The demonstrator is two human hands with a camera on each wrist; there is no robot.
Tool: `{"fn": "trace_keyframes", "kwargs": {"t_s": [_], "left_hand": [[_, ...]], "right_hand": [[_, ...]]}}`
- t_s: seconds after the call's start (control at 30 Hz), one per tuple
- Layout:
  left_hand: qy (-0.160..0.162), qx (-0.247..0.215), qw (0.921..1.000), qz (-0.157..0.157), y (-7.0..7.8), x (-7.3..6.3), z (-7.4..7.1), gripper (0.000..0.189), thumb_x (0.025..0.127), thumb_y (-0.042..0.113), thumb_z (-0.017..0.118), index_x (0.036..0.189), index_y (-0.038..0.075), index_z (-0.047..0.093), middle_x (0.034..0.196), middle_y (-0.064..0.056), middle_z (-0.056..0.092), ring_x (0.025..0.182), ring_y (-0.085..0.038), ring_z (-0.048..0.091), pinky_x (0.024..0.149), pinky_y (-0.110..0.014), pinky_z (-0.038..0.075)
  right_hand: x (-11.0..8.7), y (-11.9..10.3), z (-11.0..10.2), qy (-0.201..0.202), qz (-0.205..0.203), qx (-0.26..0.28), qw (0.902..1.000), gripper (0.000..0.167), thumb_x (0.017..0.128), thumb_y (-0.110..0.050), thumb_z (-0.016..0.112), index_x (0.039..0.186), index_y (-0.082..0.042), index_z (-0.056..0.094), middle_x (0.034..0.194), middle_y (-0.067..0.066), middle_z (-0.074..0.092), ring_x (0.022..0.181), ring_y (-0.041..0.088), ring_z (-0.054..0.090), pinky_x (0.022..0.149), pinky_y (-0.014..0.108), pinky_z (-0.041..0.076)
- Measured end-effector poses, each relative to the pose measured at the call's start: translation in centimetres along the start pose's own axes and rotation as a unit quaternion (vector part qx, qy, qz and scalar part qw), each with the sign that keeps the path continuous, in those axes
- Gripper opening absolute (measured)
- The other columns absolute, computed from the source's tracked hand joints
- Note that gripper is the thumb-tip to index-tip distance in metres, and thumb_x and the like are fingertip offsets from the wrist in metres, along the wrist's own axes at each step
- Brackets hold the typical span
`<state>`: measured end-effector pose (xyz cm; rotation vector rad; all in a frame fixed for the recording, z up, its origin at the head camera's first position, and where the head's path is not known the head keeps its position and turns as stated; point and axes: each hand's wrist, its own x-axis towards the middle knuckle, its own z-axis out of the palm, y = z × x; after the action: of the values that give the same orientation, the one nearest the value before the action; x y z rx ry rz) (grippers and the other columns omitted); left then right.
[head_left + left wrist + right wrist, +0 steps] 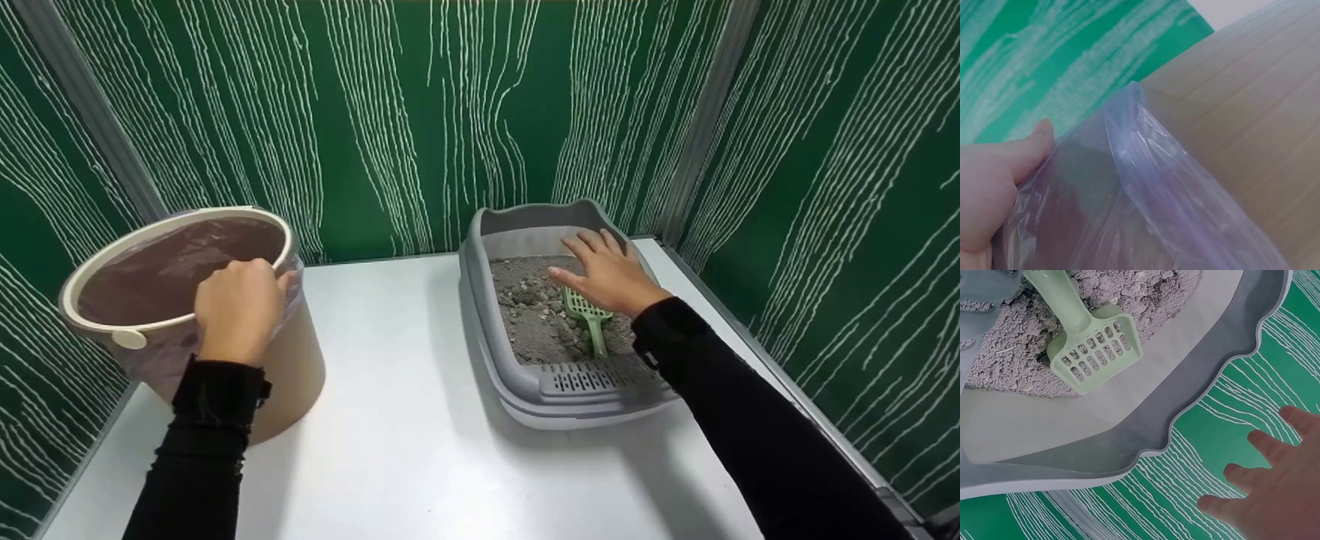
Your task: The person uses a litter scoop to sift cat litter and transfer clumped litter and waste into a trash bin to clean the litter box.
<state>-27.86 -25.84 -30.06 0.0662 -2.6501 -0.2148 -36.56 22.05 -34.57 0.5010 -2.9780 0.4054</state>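
My left hand (241,307) grips the near right rim of a beige trash bin (304,375), knuckles up. In the left wrist view its thumb (1036,146) lies against the thin clear-purple liner bag (1168,180) folded over the rim; the other fingers are hidden. My right hand (611,277) is spread over the right side of a grey litter box (480,300), fingers apart and holding nothing. Below it a green slotted litter scoop (595,330) lies on the grey litter (536,330). The right wrist view shows the scoop's slotted head (1095,354) near the box wall.
The bin and litter box stand apart on a white table (382,360). Green panels with white streaks (450,135) enclose the back and both sides, joined by grey posts (705,112). A perforated step (592,379) forms the box's front.
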Motion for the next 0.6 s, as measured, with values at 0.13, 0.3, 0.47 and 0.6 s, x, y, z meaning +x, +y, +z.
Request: {"fn": "trace_keyframes", "kwargs": {"t_s": [0.13, 0.3, 0.47, 0.6], "left_hand": [[0.009, -0.005, 0.9999, 0.012, 2.2, -0.5, 0.2, 0.040, 0.103, 0.028, 0.072, 0.096, -0.010, 0.075, 0.087, -0.032, 0.072, 0.081, -0.053, 0.070, 0.067, -0.065, 0.053], [0.003, 0.005, 0.9999, 0.011, 4.4, -1.0, 0.3, 0.039, 0.103, 0.028, 0.072, 0.098, -0.010, 0.076, 0.083, -0.029, 0.072, 0.077, -0.049, 0.071, 0.067, -0.063, 0.056], [-0.007, 0.014, 0.9998, 0.011, 6.4, -1.6, 0.4, 0.041, 0.104, 0.031, 0.071, 0.099, -0.009, 0.077, 0.079, -0.025, 0.071, 0.075, -0.046, 0.071, 0.066, -0.059, 0.057], [-0.005, 0.013, 0.9997, 0.019, 8.0, -2.1, 0.6, 0.043, 0.104, 0.034, 0.071, 0.094, -0.007, 0.077, 0.078, -0.023, 0.071, 0.075, -0.046, 0.072, 0.067, -0.058, 0.058]], "right_hand": [[0.0, -0.1, -0.1, 0.002, -0.003, 0.009, 1.0000, 0.080, 0.109, -0.065, 0.041, 0.169, -0.014, 0.028, 0.175, 0.019, 0.019, 0.161, 0.053, 0.002, 0.121, 0.077, -0.004], [-0.1, 0.0, 0.0, 0.001, 0.000, 0.012, 0.9999, 0.079, 0.109, -0.064, 0.042, 0.169, -0.013, 0.028, 0.176, 0.019, 0.018, 0.161, 0.053, 0.002, 0.120, 0.077, -0.003], [-0.2, 0.2, -0.1, 0.000, 0.002, 0.008, 1.0000, 0.079, 0.109, -0.063, 0.043, 0.169, -0.014, 0.028, 0.176, 0.019, 0.017, 0.161, 0.053, 0.004, 0.121, 0.077, -0.002], [-0.2, 0.3, -0.3, 0.002, 0.003, 0.004, 1.0000, 0.079, 0.109, -0.064, 0.042, 0.169, -0.014, 0.028, 0.176, 0.019, 0.017, 0.161, 0.052, 0.004, 0.121, 0.076, -0.002]]}}
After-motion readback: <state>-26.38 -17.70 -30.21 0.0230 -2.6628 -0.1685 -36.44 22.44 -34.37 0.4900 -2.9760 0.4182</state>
